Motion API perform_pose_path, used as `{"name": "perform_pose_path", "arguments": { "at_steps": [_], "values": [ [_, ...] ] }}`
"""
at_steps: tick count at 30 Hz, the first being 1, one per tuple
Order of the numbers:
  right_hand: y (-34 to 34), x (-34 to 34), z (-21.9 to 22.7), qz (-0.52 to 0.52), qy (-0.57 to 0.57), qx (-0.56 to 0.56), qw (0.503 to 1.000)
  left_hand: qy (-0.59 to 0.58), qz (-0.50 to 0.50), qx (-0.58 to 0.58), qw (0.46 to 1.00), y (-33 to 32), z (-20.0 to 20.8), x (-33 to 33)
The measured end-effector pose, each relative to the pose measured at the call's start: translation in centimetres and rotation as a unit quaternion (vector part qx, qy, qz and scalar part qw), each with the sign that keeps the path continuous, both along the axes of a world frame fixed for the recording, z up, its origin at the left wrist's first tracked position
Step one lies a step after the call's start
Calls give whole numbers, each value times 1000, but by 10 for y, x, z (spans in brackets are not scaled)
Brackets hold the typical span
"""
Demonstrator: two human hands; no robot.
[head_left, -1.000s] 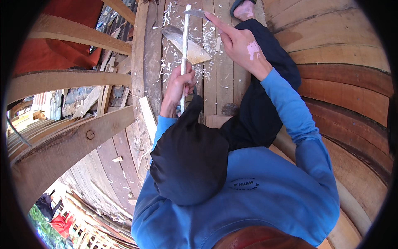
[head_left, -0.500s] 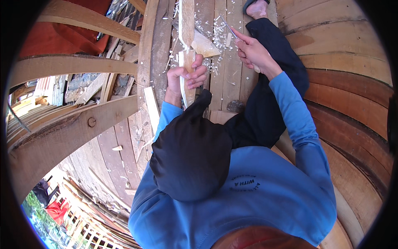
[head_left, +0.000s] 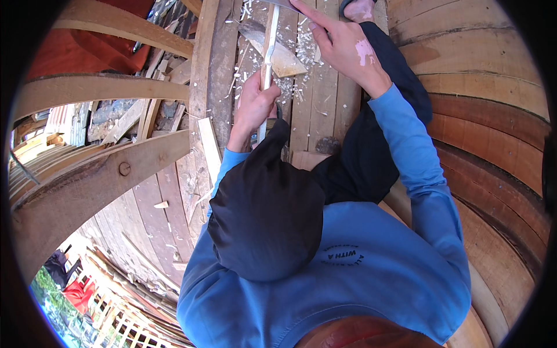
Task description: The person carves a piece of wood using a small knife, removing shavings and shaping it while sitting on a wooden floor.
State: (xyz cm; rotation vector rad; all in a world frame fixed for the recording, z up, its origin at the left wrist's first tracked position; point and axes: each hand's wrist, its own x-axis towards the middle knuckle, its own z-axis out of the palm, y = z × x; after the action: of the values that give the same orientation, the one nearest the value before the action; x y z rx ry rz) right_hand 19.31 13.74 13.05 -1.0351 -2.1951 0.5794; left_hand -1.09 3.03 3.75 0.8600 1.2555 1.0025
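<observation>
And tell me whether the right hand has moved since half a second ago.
Yes: against the floorboards, the right hand has moved forward and to the left.

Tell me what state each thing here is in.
Left hand, closed around the notched wooden piece
Notched wooden piece, held narrow side up, far end cut off by the picture's edge
Right hand, holding the knife, index finger extended
Knife, blade across the wood, contact unclear
Wood shavings, loose, scattered
Floorboards, littered
Pale wooden strip, lying loose
</observation>
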Motion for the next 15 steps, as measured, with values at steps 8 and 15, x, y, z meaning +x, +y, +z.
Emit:
{"name": "perform_pose_path", "arguments": {
  "at_steps": [8,15],
  "values": [
    [-34,-8,-53,16,-72,-49,996,51,21,-24,998,3,1,-3],
    [-36,-22,-44,14,-78,-62,995,24,53,-42,997,3,-7,-9]
  ]
}}
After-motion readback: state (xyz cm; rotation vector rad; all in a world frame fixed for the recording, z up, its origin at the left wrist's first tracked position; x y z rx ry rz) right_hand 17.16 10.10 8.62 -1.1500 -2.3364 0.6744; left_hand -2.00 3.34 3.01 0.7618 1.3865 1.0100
